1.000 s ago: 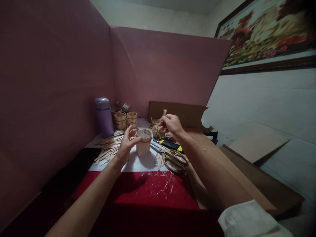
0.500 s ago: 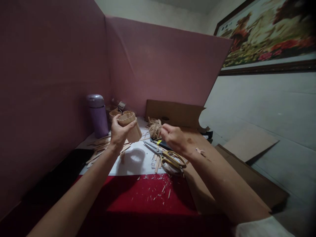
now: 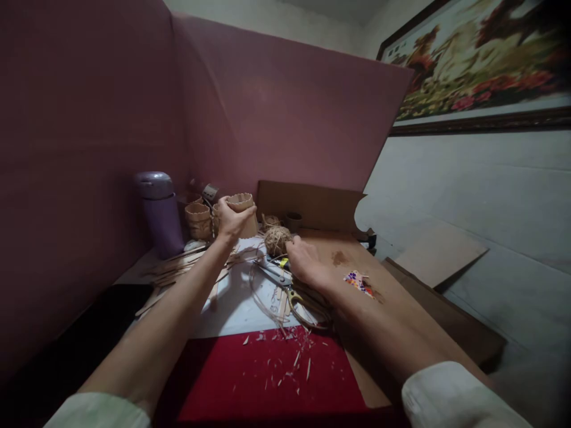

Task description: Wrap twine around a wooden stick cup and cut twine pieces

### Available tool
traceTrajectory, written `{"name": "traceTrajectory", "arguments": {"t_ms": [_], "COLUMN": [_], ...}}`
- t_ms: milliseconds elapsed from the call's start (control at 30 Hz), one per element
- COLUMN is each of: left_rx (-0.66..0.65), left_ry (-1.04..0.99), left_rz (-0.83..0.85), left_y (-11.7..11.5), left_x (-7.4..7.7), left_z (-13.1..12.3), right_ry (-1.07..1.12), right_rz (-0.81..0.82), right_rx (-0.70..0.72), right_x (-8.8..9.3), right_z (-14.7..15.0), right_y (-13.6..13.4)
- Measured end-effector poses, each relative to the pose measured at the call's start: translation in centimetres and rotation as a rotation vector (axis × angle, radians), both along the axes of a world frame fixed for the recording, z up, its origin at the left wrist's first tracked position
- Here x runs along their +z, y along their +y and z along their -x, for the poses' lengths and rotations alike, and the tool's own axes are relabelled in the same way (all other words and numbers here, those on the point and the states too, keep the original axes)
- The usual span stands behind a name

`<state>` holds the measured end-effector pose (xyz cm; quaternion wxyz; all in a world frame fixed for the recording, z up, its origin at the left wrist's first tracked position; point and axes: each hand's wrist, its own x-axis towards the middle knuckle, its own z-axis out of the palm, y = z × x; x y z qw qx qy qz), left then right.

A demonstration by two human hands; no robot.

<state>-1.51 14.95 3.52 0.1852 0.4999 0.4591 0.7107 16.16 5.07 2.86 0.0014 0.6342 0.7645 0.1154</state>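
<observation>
Currently, a purple cylindrical bottle (image 3: 161,229) stands at the far left of the white-topped bench (image 3: 232,312), with a light wooden cup with a scalloped rim (image 3: 198,223) to its right. Nearer, flat pale wooden sticks (image 3: 176,270) lie in a loose pile, partly behind the left forearm. The left hand (image 3: 232,221) has its fingers closed around a second pale wooden cup (image 3: 248,223), gripping its left side, with the scalloped mouth facing upward. Just right of this cup sits a round brown twine ball (image 3: 276,241). Nearer lie open metal scissors with gold-coloured handles (image 3: 292,294), and wood shavings dot the red cloth (image 3: 214,380) at the near edge. At the ball's right side, the right hand (image 3: 306,260) has its fingers drawn narrow; whether they pinch a strand cannot be told. Farther right, a small multicoloured patterned patch (image 3: 358,283) rests on brown cardboard (image 3: 319,238).
</observation>
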Motion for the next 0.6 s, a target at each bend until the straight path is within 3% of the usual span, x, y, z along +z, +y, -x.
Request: {"name": "traceTrajectory", "arguments": {"t_ms": [167,333,500,600], "left_rx": [0.081,0.18,0.216,0.343], "left_ry": [0.194,0.334,0.528,0.674], "left_rz": [0.092,0.169,0.275,0.158], "left_y": [2.8,3.4,0.9,-1.6], "left_x": [-2.2,-3.4,-2.5,-1.1], "left_z": [-0.9,-1.4,-1.8,-2.2], "right_ry": [0.015,0.048,0.322,0.557], "right_rz": [-0.018,-0.074,-0.222,-0.238], "right_rx": [-0.024,-0.018,0.067,0.11], "right_x": [-0.9,-0.6,0.1,0.5], "right_z": [0.3,-0.4,-1.7,-2.3], "right_y": [0.8,0.7,0.5,0.5]}}
